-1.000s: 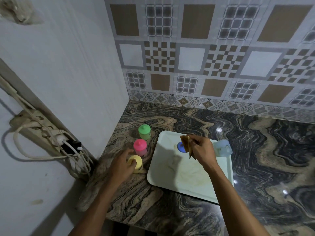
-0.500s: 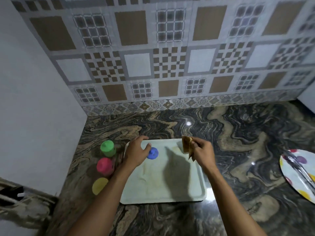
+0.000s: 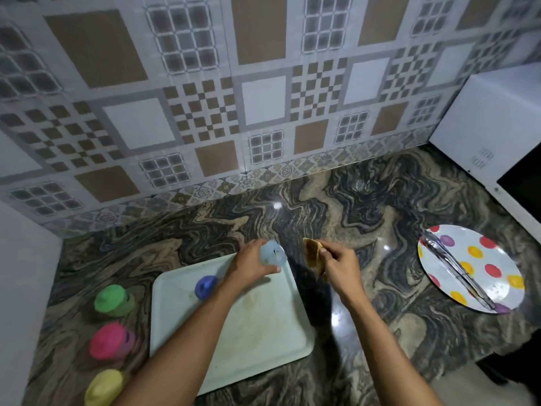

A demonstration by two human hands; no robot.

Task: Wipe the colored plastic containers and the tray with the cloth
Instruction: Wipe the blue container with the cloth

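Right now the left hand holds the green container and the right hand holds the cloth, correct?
No. In the head view the left hand holds the pale blue container, not the green container; the right hand does hold the cloth.

A home kitchen — a brown-and-grey patterned tile backsplash [image 3: 263, 98] stood behind a swirled dark stone countertop [image 3: 366, 206] bearing a round polka-dot plate [image 3: 497, 291].

yellow container [image 3: 103, 386]: base cut off by the picture's bottom edge
tray [image 3: 263, 326]: near-left corner hidden under left forearm [image 3: 187, 341]
pink container [image 3: 109, 341]: blurred
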